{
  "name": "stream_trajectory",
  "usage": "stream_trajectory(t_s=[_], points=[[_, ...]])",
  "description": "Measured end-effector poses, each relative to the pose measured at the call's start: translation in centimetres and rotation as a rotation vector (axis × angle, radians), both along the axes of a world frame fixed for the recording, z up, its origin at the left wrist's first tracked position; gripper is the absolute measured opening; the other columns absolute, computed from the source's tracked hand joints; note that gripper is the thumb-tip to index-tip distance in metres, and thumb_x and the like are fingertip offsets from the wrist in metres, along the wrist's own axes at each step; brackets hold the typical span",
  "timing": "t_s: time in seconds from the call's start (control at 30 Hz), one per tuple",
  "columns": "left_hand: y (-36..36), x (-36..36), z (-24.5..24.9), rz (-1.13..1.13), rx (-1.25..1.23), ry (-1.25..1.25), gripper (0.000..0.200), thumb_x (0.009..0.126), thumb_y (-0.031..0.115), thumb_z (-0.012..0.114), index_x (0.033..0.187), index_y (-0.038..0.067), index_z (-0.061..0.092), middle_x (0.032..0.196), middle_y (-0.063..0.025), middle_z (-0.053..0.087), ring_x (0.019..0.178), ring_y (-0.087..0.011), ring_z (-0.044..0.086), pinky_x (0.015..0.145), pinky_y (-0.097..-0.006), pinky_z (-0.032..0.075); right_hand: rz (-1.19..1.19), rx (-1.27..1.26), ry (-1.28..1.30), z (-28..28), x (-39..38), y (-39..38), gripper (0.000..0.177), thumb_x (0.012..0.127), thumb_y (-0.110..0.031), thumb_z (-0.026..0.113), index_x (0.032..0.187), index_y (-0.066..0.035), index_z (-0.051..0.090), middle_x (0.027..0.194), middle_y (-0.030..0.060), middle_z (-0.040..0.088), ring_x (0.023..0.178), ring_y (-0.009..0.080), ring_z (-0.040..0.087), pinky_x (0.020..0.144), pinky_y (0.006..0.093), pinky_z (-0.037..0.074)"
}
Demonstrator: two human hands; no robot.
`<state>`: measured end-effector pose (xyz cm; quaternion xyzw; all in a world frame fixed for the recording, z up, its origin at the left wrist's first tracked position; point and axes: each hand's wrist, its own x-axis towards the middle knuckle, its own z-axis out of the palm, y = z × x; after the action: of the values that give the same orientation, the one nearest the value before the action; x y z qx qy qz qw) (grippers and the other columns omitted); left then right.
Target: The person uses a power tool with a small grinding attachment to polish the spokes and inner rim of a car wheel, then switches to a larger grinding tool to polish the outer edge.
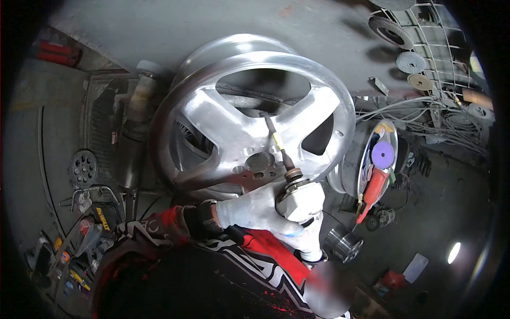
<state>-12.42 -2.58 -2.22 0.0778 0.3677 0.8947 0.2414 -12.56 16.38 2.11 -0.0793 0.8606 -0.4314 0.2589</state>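
A shiny four-spoke metal wheel [234, 125] fills the middle of the head view, tilted towards me. My left hand [255, 210], in a light grey glove, is wrapped round the head of a white-covered power tool [302, 201]. Lower down, my right hand [309, 239], gloved too, grips the body of the same tool; its fingers are partly hidden. From the tool a thin shaft [276, 141] with a yellow band runs up across the hub. The shaft's dark tip lies at the edge of the wheel opening between the two upper spokes.
Right of the wheel, another rim [392, 135] holds a purple disc [383, 154] and a red tool [373, 190]. Abrasive wheels [410, 63] hang on a wire rack at upper right. A dark cylinder [130, 154] stands at left, above scattered tools. A small metal drum [343, 243] lies lower right.
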Motion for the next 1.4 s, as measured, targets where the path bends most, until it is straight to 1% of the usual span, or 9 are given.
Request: stream_trajectory(t_s=[0.1, 0.17, 0.23, 0.3, 0.33, 0.67, 0.83, 0.93, 1.4], points=[[0.6, -1.4, -0.1, 0.0, 0.03, -0.009, 0.062, 0.078, 0.022, 0.084, 0.129, 0.005, 0.054, 0.117, -0.0058, 0.063, 0.11, -0.015, 0.059, 0.101, -0.0341, 0.047, 0.136, 0.121, 0.295, 0.2, -1.0, 0.2, 0.065, 0.063, -0.03, 0.089, 0.118, -0.011, 0.062, 0.11, 0.011, 0.067, 0.098, 0.0294, 0.068, 0.085, 0.0388, 0.057], [0.4, -3.1, 0.6, -0.055, 0.072, 0.095, 0.061, 0.075, 0.016, 0.083, 0.128, 0.003, 0.055, 0.12, -0.0071, 0.064, 0.11, -0.0155, 0.06, 0.099, -0.0346, 0.049, -0.163, -0.125, -0.102, 0.2, -1.1, 1.0, 0.068, 0.078, -0.02, 0.08, 0.134, -0.006, 0.045, 0.125, 0.0105, 0.06, 0.111, 0.0206, 0.062, 0.097, 0.0421, 0.05], [-0.1, -4.3, 1.4, -0.099, 0.131, 0.082, 0.059, 0.075, 0.015, 0.082, 0.127, 0.003, 0.056, 0.118, -0.0067, 0.064, 0.11, -0.0156, 0.061, 0.099, -0.0347, 0.049, -0.088, -0.066, -0.085, 1.0, -2.1, 0.9, 0.071, 0.078, -0.027, 0.08, 0.137, -0.007, 0.044, 0.129, 0.011, 0.057, 0.116, 0.0209, 0.059, 0.099, 0.0426, 0.049], [-0.7, -4.8, 1.8, -0.153, 0.088, 0.149, 0.059, 0.075, 0.015, 0.082, 0.126, 0.003, 0.056, 0.117, -0.0066, 0.065, 0.109, -0.0154, 0.061, 0.098, -0.0347, 0.05, 0.344, 0.287, 0.544, 1.6, -2.6, 0.3, 0.07, 0.079, -0.027, 0.079, 0.137, -0.008, 0.044, 0.13, 0.0104, 0.057, 0.117, 0.0212, 0.058, 0.1, 0.043, 0.048], [-0.5, -4.5, 1.5, -0.15, 0.125, 0.12, 0.062, 0.074, 0.016, 0.082, 0.128, 0.002, 0.056, 0.118, -0.0068, 0.065, 0.108, -0.0155, 0.061, 0.098, -0.0345, 0.05, -0.18, -0.116, 0.127, 0.7, -1.8, 0.0, 0.064, 0.067, -0.025, 0.088, 0.121, -0.007, 0.059, 0.111, 0.0108, 0.067, 0.098, 0.0254, 0.069, 0.085, 0.0366, 0.057], [-0.2, 0.2, 0.3, 0.011, 0.002, 0.006, 0.069, 0.074, 0.018, 0.084, 0.133, 0.003, 0.053, 0.122, -0.0067, 0.064, 0.112, -0.0159, 0.06, 0.102, -0.035, 0.048, 0.253, 0.15, 0.187, 2.0, -0.7, -0.7, 0.066, 0.071, -0.038, 0.086, 0.124, -0.009, 0.059, 0.114, 0.0134, 0.066, 0.101, 0.0289, 0.069, 0.085, 0.0402, 0.057], [0.4, -1.0, 0.9, -0.008, 0.123, 0.01, 0.066, 0.075, 0.02, 0.084, 0.131, 0.004, 0.053, 0.12, -0.0066, 0.063, 0.111, -0.0166, 0.06, 0.101, -0.0357, 0.048, -0.116, 0.061, -0.219, 1.8, 0.0, 0.4, 0.065, 0.07, -0.042, 0.086, 0.122, -0.011, 0.061, 0.115, 0.0129, 0.066, 0.102, 0.0321, 0.068, 0.088, 0.0424, 0.055], [-0.1, -2.3, 0.8, -0.071, 0.165, 0.076, 0.067, 0.075, 0.019, 0.084, 0.132, 0.004, 0.052, 0.121, -0.0069, 0.062, 0.112, -0.0165, 0.059, 0.101, -0.0357, 0.047, 0.15, 0.146, 0.255, 3.2, -1.1, 0.1, 0.069, 0.07, -0.042, 0.087, 0.124, -0.008, 0.059, 0.114, 0.0131, 0.067, 0.1, 0.0295, 0.069, 0.086, 0.0393, 0.056], [-0.5, -1.5, 0.1, -0.103, 0.322, 0.082, 0.071, 0.073, 0.014, 0.082, 0.136, 0.002, 0.05, 0.123, -0.0074, 0.063, 0.113, -0.0154, 0.06, 0.103, -0.0356, 0.047, 0.392, 0.378, 0.417, 4.7, -1.4, -2.2, 0.081, 0.07, -0.047, 0.088, 0.13, -0.005, 0.052, 0.114, 0.0139, 0.067, 0.097, 0.0298, 0.071, 0.083, 0.0391, 0.058]])
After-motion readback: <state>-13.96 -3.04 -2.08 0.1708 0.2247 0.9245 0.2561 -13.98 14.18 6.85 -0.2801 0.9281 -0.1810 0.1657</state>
